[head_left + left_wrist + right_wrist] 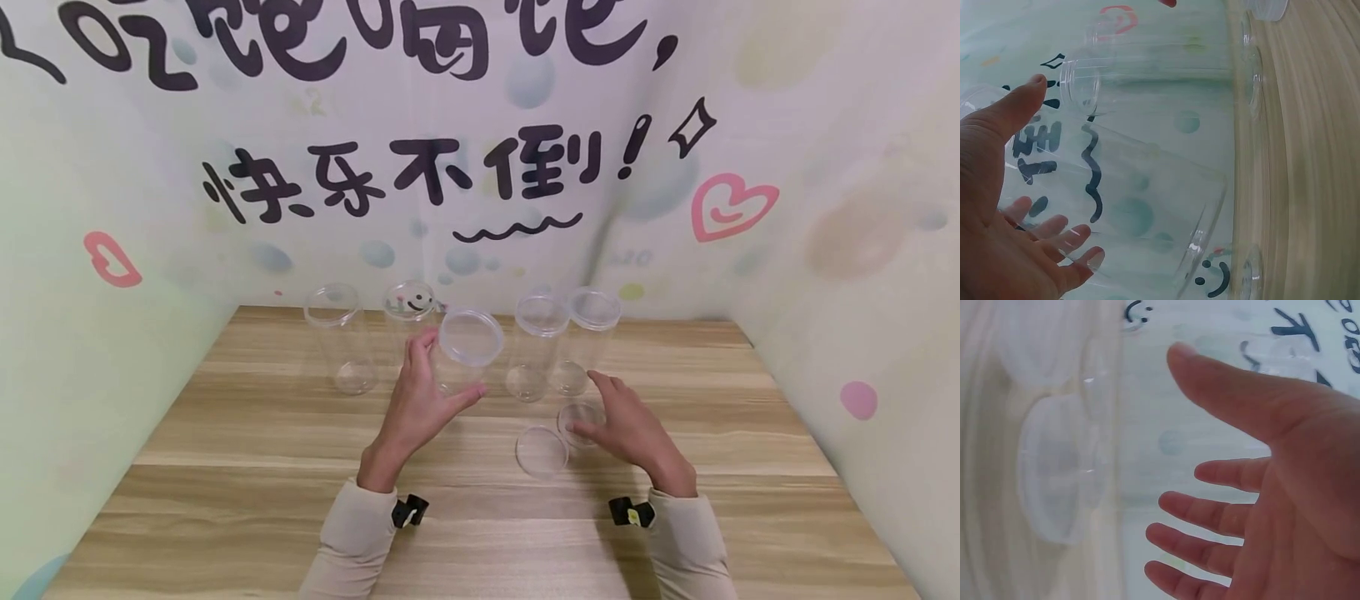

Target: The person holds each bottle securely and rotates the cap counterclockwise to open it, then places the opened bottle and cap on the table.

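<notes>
My left hand (420, 404) grips a clear plastic jar (471, 337), fingers curled round its far side and thumb on the near side. In the left wrist view that jar slants across the picture, its rounded bottom edge pointing toward the wooden table. My right hand (633, 425) hovers with spread fingers and an empty palm. Beneath its thumb lies a clear round lid (581, 423), partly covered by the hand in the head view. A second clear lid (542, 451) lies flat just to the left of it.
Two tall clear jars, a far-left jar (333, 307) and its neighbour (409, 302), stand near the back wall. To the right stand another jar (542, 317) and a rightmost jar (595, 310), close together. A printed cloth wall (480, 267) borders the wooden table (247, 500).
</notes>
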The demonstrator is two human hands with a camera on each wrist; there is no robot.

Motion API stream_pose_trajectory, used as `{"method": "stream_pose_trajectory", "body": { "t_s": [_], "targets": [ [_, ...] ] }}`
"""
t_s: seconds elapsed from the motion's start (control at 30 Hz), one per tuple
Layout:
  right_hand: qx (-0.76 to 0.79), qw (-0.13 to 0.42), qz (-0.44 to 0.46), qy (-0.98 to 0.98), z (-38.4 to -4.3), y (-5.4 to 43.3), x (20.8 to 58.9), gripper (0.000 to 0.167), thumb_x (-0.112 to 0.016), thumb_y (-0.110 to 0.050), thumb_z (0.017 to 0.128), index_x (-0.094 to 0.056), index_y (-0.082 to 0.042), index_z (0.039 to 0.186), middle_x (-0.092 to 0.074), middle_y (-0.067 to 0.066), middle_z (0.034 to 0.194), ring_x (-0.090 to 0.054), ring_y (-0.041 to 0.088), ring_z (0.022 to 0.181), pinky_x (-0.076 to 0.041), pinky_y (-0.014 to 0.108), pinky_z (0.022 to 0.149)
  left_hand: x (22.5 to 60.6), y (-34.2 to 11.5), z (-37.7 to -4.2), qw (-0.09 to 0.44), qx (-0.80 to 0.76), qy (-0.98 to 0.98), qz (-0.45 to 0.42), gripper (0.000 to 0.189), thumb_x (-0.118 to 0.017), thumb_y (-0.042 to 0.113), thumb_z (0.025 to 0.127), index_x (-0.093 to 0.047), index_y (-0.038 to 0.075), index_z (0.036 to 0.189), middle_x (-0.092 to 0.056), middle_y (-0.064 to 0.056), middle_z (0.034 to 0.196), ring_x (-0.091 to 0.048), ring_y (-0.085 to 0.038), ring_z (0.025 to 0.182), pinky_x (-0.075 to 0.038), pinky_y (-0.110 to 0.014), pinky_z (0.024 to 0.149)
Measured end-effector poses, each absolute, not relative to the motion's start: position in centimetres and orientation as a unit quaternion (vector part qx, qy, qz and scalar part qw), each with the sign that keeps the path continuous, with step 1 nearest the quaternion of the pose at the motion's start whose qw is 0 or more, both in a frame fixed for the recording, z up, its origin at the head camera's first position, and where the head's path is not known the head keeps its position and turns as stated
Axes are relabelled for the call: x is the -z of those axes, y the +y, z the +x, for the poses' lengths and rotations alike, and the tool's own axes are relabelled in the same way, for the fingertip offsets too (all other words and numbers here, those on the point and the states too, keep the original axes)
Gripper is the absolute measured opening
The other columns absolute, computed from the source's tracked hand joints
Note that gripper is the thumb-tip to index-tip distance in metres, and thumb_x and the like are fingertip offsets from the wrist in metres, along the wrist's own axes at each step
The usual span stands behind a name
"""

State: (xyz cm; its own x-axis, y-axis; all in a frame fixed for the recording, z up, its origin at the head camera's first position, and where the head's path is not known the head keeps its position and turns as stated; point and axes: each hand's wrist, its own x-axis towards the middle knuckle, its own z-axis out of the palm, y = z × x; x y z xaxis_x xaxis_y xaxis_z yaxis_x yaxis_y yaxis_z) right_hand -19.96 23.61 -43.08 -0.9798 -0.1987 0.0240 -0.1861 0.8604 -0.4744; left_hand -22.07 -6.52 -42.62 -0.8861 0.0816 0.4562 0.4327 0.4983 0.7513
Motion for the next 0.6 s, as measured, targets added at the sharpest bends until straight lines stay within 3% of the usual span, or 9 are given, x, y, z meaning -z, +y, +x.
{"method": "stream_pose_trajectory", "body": {
  "t_s": [0.13, 0.37, 0.6],
  "targets": [
    [0.250, -0.013, -0.112, 0.962, -19.6, 23.1, 42.2, 0.077, -0.074, -0.034, 0.088, -0.040, 0.002, 0.146, -0.046, 0.030, 0.143, -0.045, 0.049, 0.130, -0.040, 0.062, 0.102, 42.5, -6.4, -22.0, 0.172, 0.489, -0.841, -0.153, 0.100, -0.093, 0.028, 0.066, -0.030, 0.004, 0.139, -0.053, -0.023, 0.137, -0.055, -0.038, 0.122, -0.046, -0.054, 0.096],
    [0.284, -0.059, -0.130, 0.948, -18.8, 22.0, 40.7, 0.070, -0.073, -0.029, 0.090, -0.042, -0.002, 0.146, -0.047, 0.021, 0.144, -0.045, 0.041, 0.133, -0.039, 0.058, 0.106, 42.4, -6.2, -21.9, 0.159, 0.492, -0.839, -0.170, 0.107, -0.095, 0.027, 0.063, -0.027, 0.004, 0.144, -0.053, -0.021, 0.139, -0.052, -0.036, 0.128, -0.043, -0.055, 0.102],
    [0.359, -0.154, -0.166, 0.906, -18.4, 20.0, 39.8, 0.067, -0.073, -0.025, 0.091, -0.041, -0.003, 0.145, -0.048, 0.016, 0.143, -0.051, 0.034, 0.128, -0.046, 0.053, 0.098, 42.6, -6.0, -21.9, 0.177, 0.441, -0.856, -0.206, 0.097, -0.094, 0.026, 0.064, -0.040, 0.000, 0.140, -0.057, -0.017, 0.129, -0.056, -0.034, 0.117, -0.047, -0.050, 0.098]
  ]
}}
